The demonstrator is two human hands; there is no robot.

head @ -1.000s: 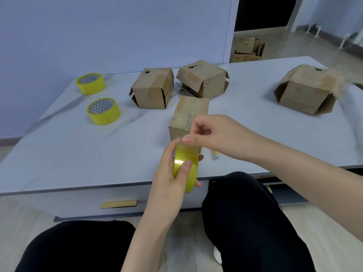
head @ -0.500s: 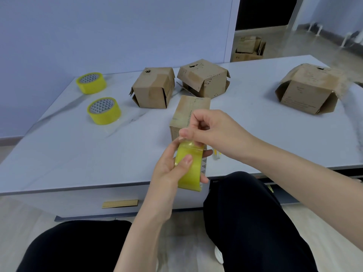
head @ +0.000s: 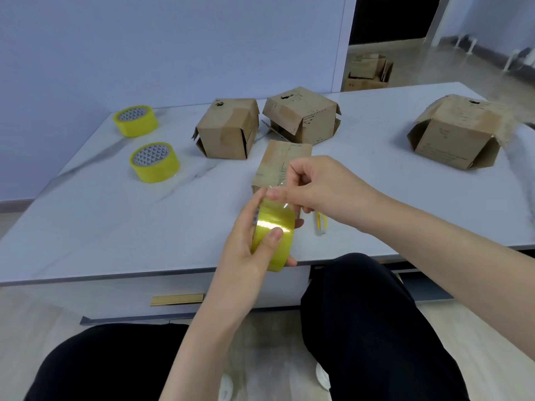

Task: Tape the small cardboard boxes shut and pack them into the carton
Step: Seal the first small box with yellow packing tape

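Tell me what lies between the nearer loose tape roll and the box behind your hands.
Nothing: in the head view, the table between that tape roll and the box is bare, only grey veining.

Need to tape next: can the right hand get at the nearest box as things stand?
Probably yes: the box stands just behind the right hand, nothing between, though its grip pinches the tape end off the roll.
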